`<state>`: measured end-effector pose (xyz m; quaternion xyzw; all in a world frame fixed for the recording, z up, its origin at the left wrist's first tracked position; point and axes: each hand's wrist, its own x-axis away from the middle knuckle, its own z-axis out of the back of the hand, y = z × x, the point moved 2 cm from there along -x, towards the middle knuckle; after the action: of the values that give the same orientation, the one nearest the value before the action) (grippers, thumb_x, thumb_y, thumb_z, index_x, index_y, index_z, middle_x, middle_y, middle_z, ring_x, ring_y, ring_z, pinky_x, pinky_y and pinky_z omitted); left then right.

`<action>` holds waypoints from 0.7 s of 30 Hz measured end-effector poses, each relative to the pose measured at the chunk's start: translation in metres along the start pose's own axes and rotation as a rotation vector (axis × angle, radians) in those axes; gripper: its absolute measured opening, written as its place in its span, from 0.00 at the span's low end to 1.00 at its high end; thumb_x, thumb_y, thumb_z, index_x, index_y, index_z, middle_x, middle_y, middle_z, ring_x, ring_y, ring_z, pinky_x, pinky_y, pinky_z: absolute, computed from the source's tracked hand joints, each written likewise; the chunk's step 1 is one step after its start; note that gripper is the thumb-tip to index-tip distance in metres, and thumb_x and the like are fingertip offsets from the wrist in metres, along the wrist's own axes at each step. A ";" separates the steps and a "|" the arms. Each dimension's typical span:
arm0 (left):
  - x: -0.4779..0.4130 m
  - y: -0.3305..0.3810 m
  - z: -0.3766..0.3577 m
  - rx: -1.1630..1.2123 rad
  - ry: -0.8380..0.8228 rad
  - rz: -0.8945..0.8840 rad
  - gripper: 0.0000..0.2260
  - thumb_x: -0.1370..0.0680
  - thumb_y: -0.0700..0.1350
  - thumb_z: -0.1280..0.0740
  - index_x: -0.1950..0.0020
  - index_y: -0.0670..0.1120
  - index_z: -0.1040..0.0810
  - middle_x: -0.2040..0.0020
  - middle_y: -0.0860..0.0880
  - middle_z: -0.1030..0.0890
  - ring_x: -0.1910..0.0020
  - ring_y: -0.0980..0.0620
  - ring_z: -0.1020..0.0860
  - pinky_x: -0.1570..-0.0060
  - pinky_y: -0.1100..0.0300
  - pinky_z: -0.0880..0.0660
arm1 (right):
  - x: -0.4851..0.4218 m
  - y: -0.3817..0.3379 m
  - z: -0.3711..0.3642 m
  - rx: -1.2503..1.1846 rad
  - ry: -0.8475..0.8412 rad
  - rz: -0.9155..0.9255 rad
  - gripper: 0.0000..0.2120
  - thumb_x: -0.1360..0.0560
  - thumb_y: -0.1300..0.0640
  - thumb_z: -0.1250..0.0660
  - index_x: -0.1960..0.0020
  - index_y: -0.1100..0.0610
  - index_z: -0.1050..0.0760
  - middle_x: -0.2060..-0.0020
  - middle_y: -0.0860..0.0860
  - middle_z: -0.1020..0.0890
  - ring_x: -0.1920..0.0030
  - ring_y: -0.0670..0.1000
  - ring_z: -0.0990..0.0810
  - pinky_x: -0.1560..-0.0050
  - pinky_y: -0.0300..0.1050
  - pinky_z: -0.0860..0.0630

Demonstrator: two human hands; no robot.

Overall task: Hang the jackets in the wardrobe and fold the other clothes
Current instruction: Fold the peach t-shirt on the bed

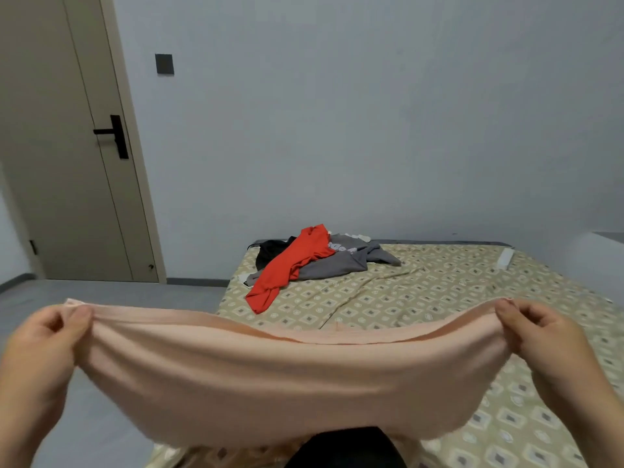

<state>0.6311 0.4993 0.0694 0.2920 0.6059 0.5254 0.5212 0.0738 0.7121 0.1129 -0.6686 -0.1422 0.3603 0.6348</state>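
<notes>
A pale pink knit garment (287, 376) is stretched wide in front of me, above the near end of the bed. My left hand (47, 336) pinches its top left corner, and my right hand (537, 332) pinches its top right corner. The cloth sags in the middle and hangs down toward my body. At the far end of the bed lies a pile of clothes: a red garment (290, 265) draped over a grey sweatshirt (341, 261), with a black garment (270, 251) behind them.
The bed (439, 298) has a beige patterned sheet. A white oblong object (505, 258) lies near its far right edge. A closed door (67, 146) with a black handle stands at the left, with grey floor (118, 292) before it. A white ledge (601, 258) is at the right.
</notes>
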 end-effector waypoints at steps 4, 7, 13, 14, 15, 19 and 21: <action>0.002 -0.037 -0.022 -0.053 -0.042 0.096 0.07 0.21 0.45 0.32 0.55 0.42 0.20 0.71 0.49 0.25 0.73 0.54 0.34 0.76 0.70 0.36 | -0.012 0.047 -0.020 0.050 0.010 -0.130 0.10 0.27 0.50 0.28 0.61 0.56 0.17 0.60 0.51 0.16 0.62 0.49 0.24 0.62 0.47 0.29; -0.001 -0.077 -0.033 -0.042 -0.068 0.274 0.09 0.21 0.45 0.31 0.51 0.39 0.18 0.71 0.45 0.31 0.73 0.49 0.37 0.76 0.70 0.39 | -0.025 0.090 -0.030 0.104 -0.012 -0.259 0.07 0.22 0.59 0.32 0.56 0.60 0.17 0.73 0.49 0.24 0.73 0.50 0.35 0.73 0.38 0.39; -0.010 -0.120 -0.080 0.105 -0.041 0.566 0.06 0.19 0.42 0.35 0.52 0.40 0.25 0.65 0.44 0.30 0.77 0.51 0.25 0.79 0.67 0.27 | -0.049 0.152 -0.063 -0.019 0.004 -0.573 0.07 0.21 0.60 0.34 0.51 0.64 0.20 0.70 0.57 0.26 0.81 0.46 0.36 0.80 0.34 0.40; -0.013 -0.123 -0.088 0.120 -0.038 0.587 0.06 0.18 0.42 0.36 0.53 0.41 0.26 0.65 0.44 0.30 0.78 0.53 0.24 0.80 0.67 0.27 | -0.052 0.156 -0.069 -0.045 0.004 -0.599 0.08 0.21 0.60 0.35 0.50 0.64 0.20 0.70 0.58 0.25 0.81 0.46 0.36 0.80 0.34 0.40; -0.018 -0.130 -0.098 0.131 -0.030 0.598 0.06 0.18 0.41 0.36 0.54 0.41 0.27 0.64 0.44 0.29 0.78 0.54 0.23 0.80 0.67 0.27 | -0.059 0.165 -0.076 -0.066 0.009 -0.627 0.08 0.21 0.60 0.36 0.50 0.64 0.21 0.70 0.57 0.25 0.80 0.46 0.36 0.80 0.35 0.40; -0.048 -0.159 -0.142 0.131 0.010 0.668 0.07 0.18 0.41 0.36 0.55 0.41 0.27 0.64 0.43 0.27 0.71 0.50 0.22 0.78 0.65 0.24 | -0.090 0.185 -0.108 -0.118 0.079 -0.725 0.04 0.20 0.62 0.37 0.51 0.61 0.25 0.77 0.54 0.21 0.83 0.44 0.33 0.83 0.34 0.34; -0.066 -0.174 -0.165 0.111 0.025 0.677 0.06 0.18 0.41 0.37 0.54 0.40 0.27 0.64 0.42 0.26 0.67 0.48 0.24 0.78 0.64 0.23 | -0.107 0.195 -0.123 -0.152 0.096 -0.770 0.05 0.20 0.63 0.37 0.55 0.62 0.25 0.78 0.54 0.21 0.83 0.45 0.30 0.82 0.35 0.30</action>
<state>0.5292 0.3363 -0.0889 0.4978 0.5087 0.6383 0.2932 0.0283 0.5206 -0.0483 -0.6275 -0.3787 0.0526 0.6782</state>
